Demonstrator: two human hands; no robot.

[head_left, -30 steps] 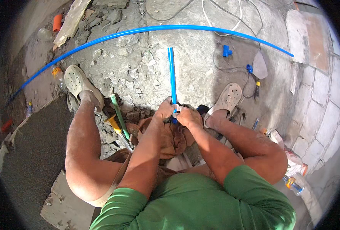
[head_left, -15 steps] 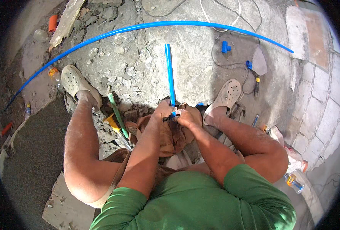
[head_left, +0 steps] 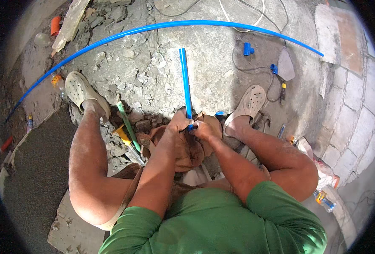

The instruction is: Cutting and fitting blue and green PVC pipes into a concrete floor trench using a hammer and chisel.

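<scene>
A short blue pipe (head_left: 185,80) points away from me over the rubble. Close to its near end, my left hand (head_left: 180,121) is closed around it. Beside that end, my right hand (head_left: 202,129) has its fingers pinched together at a small whitish bit, too small to name. Both hands almost meet there, and the fingers partly cover the pipe's end. Just below them, between my legs, lies a crumpled brown cloth or sack (head_left: 189,156).
A long blue pipe (head_left: 166,24) arcs across the far floor. To the right lie a blue tee fitting (head_left: 248,49), a smaller blue fitting (head_left: 274,69) and a yellow-and-black-handled tool (head_left: 283,93). A green pipe (head_left: 128,125) and a yellow-handled tool (head_left: 122,134) rest left amid broken concrete.
The short pipe's far end has shifted slightly left. Both hands keep their places at its near end, and the whole view has moved a little.
</scene>
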